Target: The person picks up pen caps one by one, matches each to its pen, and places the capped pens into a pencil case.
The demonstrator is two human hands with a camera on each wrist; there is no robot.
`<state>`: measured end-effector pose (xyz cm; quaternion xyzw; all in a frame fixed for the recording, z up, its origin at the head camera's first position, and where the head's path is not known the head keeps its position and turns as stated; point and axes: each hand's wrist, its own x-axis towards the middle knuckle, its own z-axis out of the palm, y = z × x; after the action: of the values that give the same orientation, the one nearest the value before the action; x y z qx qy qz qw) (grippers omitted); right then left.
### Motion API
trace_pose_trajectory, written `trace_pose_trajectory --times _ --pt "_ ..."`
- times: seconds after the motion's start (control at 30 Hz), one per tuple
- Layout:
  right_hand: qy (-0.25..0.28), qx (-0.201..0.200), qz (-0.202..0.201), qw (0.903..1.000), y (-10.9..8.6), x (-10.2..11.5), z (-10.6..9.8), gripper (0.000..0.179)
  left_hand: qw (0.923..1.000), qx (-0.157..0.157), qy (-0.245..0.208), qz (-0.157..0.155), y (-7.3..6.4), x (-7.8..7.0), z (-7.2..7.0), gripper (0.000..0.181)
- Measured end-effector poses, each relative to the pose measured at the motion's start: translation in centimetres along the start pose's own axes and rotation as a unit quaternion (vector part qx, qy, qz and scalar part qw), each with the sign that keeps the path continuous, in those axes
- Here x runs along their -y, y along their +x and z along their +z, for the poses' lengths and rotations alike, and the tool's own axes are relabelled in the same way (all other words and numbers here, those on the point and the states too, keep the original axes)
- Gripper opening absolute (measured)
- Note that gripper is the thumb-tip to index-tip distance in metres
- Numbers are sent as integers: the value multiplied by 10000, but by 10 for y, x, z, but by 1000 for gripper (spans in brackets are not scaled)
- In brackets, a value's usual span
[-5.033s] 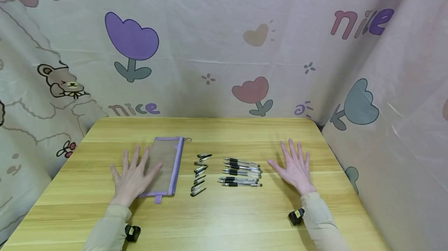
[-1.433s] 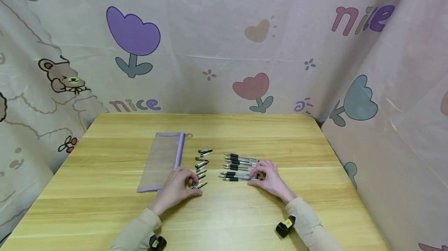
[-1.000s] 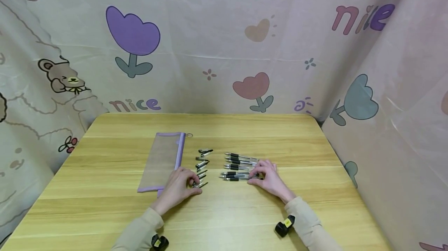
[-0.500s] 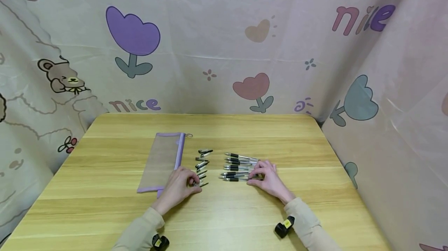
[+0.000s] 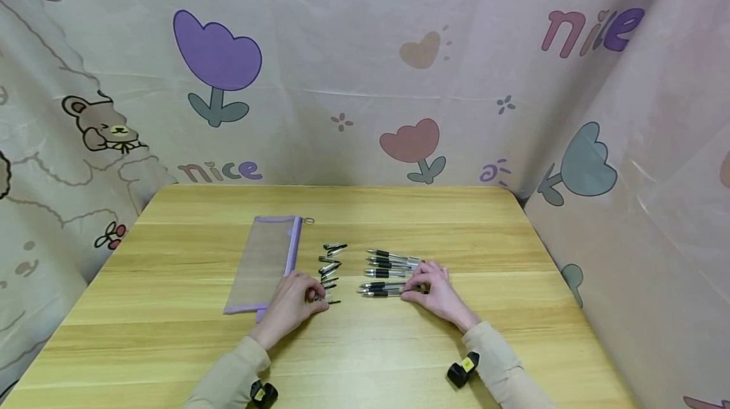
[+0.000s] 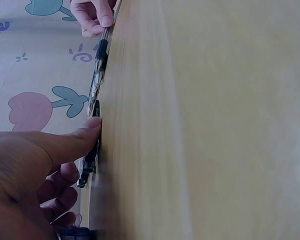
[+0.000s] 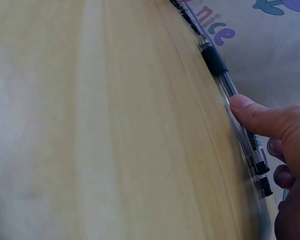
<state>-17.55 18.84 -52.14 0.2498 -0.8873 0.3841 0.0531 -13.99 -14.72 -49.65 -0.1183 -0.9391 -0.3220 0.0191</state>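
A column of several black-clipped pen caps (image 5: 332, 246) lies mid-table, and several uncapped gel pens (image 5: 392, 262) with black grips lie to its right, tips pointing left. My left hand (image 5: 291, 301) is at the nearest cap, thumb and fingers pinching the pen cap (image 6: 91, 157) low at the tabletop. With my right hand (image 5: 435, 292) I pinch the clear barrel of the nearest gel pen (image 7: 215, 61), toward its rear end. Its tip faces the caps across a small gap. My fingers hide part of the held cap and the rear ends of several pens.
A mesh zip pouch (image 5: 265, 257) with purple edging lies flat left of the caps, its near right corner behind my left hand. The wooden table (image 5: 365, 358) ends at a printed curtain (image 5: 319, 79) behind and at the sides.
Five seconds ago both hands lay spread, the left over the pouch and the right beside the pens. They came inward to the nearest cap and pen. In the last second they barely moved.
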Motion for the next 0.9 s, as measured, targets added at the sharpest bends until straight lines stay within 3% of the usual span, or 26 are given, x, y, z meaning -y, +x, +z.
trace_pose_trajectory --times 0.47,0.9 --pt "123 122 -4 9998 0 2 -1 12 9998 -83 151 124 1 -1 1 17" --pt "255 77 -57 9996 1 1 -2 14 9999 -54 142 57 2 -1 1 17"
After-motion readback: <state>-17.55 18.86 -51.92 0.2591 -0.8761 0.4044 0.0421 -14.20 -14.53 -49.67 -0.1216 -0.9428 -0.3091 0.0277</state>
